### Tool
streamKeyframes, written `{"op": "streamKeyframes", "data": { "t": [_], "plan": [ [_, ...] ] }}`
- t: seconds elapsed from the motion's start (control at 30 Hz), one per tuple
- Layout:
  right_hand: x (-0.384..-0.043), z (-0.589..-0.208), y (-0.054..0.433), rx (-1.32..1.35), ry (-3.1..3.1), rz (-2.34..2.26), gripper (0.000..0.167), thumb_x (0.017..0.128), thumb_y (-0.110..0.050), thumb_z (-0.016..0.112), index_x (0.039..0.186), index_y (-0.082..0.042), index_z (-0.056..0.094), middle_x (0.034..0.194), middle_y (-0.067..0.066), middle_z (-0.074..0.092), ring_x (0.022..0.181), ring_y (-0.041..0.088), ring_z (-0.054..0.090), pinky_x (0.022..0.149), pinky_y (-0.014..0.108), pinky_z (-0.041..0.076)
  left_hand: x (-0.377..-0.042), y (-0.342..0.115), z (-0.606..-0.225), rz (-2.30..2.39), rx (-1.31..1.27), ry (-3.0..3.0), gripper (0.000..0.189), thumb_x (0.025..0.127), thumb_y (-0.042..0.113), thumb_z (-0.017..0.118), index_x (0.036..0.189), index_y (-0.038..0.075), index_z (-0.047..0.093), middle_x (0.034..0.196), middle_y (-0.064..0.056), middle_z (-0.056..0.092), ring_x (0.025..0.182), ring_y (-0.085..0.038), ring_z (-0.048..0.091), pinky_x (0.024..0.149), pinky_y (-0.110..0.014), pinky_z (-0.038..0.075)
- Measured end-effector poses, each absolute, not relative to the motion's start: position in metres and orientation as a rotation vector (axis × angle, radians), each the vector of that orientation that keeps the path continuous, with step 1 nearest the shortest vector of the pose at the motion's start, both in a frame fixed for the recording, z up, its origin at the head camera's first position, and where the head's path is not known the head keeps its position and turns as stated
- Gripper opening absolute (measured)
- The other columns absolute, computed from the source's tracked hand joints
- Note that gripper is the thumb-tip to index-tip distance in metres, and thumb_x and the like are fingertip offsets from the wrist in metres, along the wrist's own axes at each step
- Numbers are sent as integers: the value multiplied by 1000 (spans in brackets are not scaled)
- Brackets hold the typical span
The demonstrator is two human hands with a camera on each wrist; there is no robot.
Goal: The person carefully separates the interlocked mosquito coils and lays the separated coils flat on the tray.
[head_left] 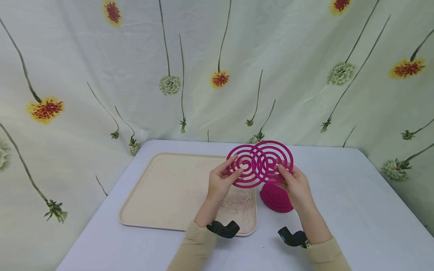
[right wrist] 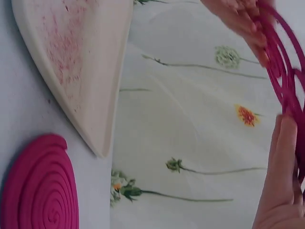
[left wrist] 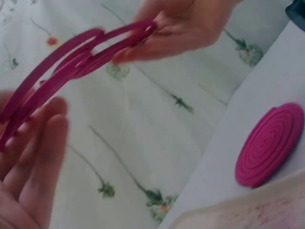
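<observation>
Two magenta mosquito coils are held up above the table, overlapping in the middle. My left hand point(head_left: 218, 182) pinches the left coil point(head_left: 246, 186) at its outer side between thumb and fingers. On the other side, my right hand point(head_left: 299, 188) pinches the right coil point(head_left: 271, 142) in the same way. Whether the rings are interlocked or merely overlap, I cannot tell. Below them, partly behind the right hand, a tightly wound magenta coil point(head_left: 275, 197) lies on the table; the left wrist view shows this flat coil point(left wrist: 269, 145) whole.
A beige tray point(head_left: 176, 192) covers the left and middle of the white table point(head_left: 349, 210), with pinkish crumbs point(head_left: 239, 201) at its right end. The tightly wound coil lies just right of the tray's edge. Behind hangs a flower-print cloth point(head_left: 291, 86).
</observation>
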State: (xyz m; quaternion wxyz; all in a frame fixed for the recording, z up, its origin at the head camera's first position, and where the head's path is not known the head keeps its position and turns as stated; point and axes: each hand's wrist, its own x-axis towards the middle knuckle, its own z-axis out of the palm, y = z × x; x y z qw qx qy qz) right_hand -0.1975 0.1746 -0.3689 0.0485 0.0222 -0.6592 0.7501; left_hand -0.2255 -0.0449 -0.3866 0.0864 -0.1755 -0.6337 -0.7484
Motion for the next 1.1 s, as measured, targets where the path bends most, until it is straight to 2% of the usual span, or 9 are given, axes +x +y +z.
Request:
{"op": "streamKeyframes", "data": {
  "t": [0.17,0.27,0.37,0.47,0.6,0.77,0.87,1.0,1.1],
  "plan": [
    [-197,-366,194,287,-2288,2122,46,94,-15,58,128,10,41,97,1,66,83,11,67,74,26,55,-229,-71,-383,-2251,-936,-2071,50,83,-3,67,131,0,53,119,-24,58,100,-30,64,79,-36,54],
    [-196,-365,203,475,-2412,2029,56,89,-9,63,135,7,35,106,15,63,85,15,67,75,30,55,-230,-82,-381,-2201,-1188,-2180,49,81,-3,69,128,-5,54,120,-23,57,98,-33,62,77,-38,55],
    [-195,-365,207,625,-2458,2006,62,86,-4,65,137,6,31,111,25,59,88,18,67,76,32,55,-228,-84,-380,-2181,-1297,-2241,48,81,-1,70,126,-5,55,122,-19,57,104,-34,59,80,-39,54],
    [-196,-367,205,652,-2454,2022,61,86,-3,64,137,5,30,109,29,59,83,22,68,77,33,55,-227,-82,-379,-2156,-1277,-2278,50,80,-2,71,127,-2,55,122,-15,56,108,-30,57,82,-39,53],
    [-196,-368,198,519,-2423,2026,61,88,-7,65,138,3,31,109,28,60,80,25,69,77,31,55,-226,-78,-379,-2112,-1170,-2267,51,79,-4,71,128,1,56,121,-15,57,105,-25,58,81,-38,54],
    [-196,-368,189,344,-2367,2020,55,88,-11,65,134,4,38,111,24,61,87,19,68,76,30,55,-226,-70,-381,-2130,-1014,-2158,51,79,-5,71,128,1,57,118,-17,59,101,-26,62,80,-36,54],
    [-196,-368,183,254,-2286,2066,51,90,-13,64,131,5,40,107,17,65,85,15,69,76,29,55,-225,-60,-383,-2151,-885,-2057,50,79,-4,71,127,1,57,119,-17,59,102,-26,62,81,-36,54],
    [-196,-369,173,155,-2152,2178,51,91,-18,62,132,3,39,105,-1,66,91,11,67,80,28,53,-222,-44,-386,-2167,-700,-1918,51,81,-3,70,129,2,56,124,-18,57,109,-26,59,82,-34,53],
    [-195,-369,171,137,-2136,2197,52,92,-20,62,133,1,39,108,-2,65,95,10,66,82,28,52,-215,-39,-378,-2133,-634,-1926,50,82,-4,68,130,0,54,124,-20,56,107,-24,59,81,-30,53]
  ]
}}
